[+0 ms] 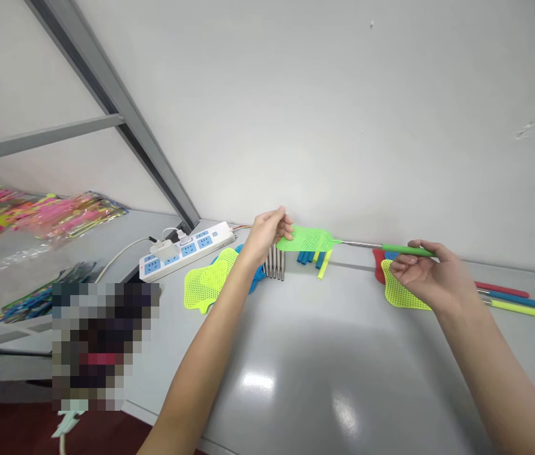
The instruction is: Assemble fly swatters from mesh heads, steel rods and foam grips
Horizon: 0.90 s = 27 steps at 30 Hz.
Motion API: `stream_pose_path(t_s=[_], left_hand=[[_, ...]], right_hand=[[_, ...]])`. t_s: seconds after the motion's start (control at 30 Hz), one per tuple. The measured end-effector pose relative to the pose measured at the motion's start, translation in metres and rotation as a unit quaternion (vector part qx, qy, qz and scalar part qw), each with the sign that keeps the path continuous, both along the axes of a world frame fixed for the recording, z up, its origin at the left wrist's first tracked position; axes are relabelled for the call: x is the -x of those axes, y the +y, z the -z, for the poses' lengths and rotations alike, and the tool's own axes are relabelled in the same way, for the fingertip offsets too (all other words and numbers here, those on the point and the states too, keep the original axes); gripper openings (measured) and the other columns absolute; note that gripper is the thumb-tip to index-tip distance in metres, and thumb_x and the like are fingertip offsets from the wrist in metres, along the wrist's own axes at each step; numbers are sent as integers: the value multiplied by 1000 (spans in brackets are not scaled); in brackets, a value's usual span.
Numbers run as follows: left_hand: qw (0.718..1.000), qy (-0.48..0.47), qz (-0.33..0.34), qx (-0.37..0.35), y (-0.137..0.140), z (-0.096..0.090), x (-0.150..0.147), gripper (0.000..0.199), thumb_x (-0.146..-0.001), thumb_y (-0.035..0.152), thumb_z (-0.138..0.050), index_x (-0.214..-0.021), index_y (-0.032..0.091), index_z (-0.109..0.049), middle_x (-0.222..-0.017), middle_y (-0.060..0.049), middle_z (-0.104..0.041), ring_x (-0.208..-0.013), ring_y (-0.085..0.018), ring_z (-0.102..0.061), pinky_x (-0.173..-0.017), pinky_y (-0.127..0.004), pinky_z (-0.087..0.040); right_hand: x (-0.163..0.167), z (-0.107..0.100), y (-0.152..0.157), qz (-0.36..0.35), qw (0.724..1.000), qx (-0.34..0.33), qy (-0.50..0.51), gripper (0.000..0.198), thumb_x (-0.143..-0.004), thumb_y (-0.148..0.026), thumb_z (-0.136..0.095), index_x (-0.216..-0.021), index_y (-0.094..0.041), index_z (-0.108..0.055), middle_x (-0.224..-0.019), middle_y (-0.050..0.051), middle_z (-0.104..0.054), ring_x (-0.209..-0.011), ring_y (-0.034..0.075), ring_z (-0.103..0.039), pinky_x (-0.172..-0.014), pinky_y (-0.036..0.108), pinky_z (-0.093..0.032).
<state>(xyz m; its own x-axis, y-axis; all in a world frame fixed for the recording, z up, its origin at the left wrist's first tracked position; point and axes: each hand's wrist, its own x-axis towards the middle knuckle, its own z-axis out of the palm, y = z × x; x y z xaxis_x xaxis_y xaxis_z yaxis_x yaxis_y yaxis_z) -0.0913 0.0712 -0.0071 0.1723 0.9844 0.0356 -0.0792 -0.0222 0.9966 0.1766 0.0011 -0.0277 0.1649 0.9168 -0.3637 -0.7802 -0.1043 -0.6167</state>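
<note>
A green fly swatter (308, 239) with a metal rod and green grip is held level above the table between my two hands. My left hand (271, 230) pinches the far edge of its perforated head. Around the green grip at the other end, my right hand (424, 272) has its fingers closed. Below my right hand lie fly swatters with red, blue and yellow grips; one yellow swatter head (403, 291) shows beside the hand. Metal rods (274, 262) lie near my left hand, next to short blue and yellow grip tubes (324, 264).
Loose yellow swatter heads (203, 284) lie left of my left forearm, over blue ones. Behind them is a white power strip (186, 251) with plugs and a cable. Bagged colourful items (68, 215) lie on the far left beyond a grey metal frame (120, 107). A wall stands behind the table.
</note>
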Motion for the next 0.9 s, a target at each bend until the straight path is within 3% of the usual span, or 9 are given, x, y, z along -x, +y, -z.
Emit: stream_pose_path(t_s=[0.13, 0.27, 0.43, 0.57, 0.67, 0.9], left_hand=[[999, 35, 4, 24, -4, -1, -4, 33, -72, 46, -48, -67, 14, -55, -63, -1, -56, -53, -8, -52, -56, -22, -38], [993, 87, 49, 61, -11, -2, -10, 35, -70, 49, -49, -69, 14, -57, -77, -4, -59, -63, -12, -54, -60, -25, -40], [991, 59, 114, 32, -20, -12, -13, 40, -71, 51, -46, -75, 14, -60, -87, -7, -57, -81, -17, -52, -66, -28, -44], [995, 9, 88, -46, -20, -20, -11, 36, -74, 48, -45, -80, 15, -58, -78, -3, -52, -72, -12, -49, -62, -25, -46], [992, 49, 65, -94, -17, -17, -10, 28, -73, 42, -50, -80, 16, -57, -74, -2, -48, -68, -11, -46, -53, -21, -44], [985, 167, 11, -47, -11, -4, -9, 25, -72, 39, -51, -67, 15, -55, -59, 2, -46, -46, -7, -38, -41, -20, -29]], right_hand=[[3, -8, -4, 26, 998, -14, -52, 8, -67, -18, -48, -60, -19, -44, -55, -3, -35, -44, 6, -33, -42, 23, -37], [5, -14, -6, 58, 995, -9, -79, 12, -68, -18, -47, -56, -18, -43, -50, -4, -28, -42, 6, -31, -40, 21, -36], [0, -9, -3, 81, 992, -4, -95, 16, -70, -18, -44, -54, -18, -42, -45, -6, -22, -38, 5, -25, -35, 17, -30], [-3, -5, 1, 85, 991, 6, -99, 15, -70, -17, -43, -54, -17, -42, -43, -6, -22, -36, 4, -22, -33, 17, -26], [-2, -4, 2, 78, 991, 19, -108, 15, -70, -18, -45, -55, -18, -43, -41, -7, -22, -35, 4, -21, -32, 17, -26], [4, -5, -1, 54, 992, 35, -112, 15, -68, -18, -50, -55, -18, -43, -41, -7, -25, -34, 4, -20, -34, 18, -28]])
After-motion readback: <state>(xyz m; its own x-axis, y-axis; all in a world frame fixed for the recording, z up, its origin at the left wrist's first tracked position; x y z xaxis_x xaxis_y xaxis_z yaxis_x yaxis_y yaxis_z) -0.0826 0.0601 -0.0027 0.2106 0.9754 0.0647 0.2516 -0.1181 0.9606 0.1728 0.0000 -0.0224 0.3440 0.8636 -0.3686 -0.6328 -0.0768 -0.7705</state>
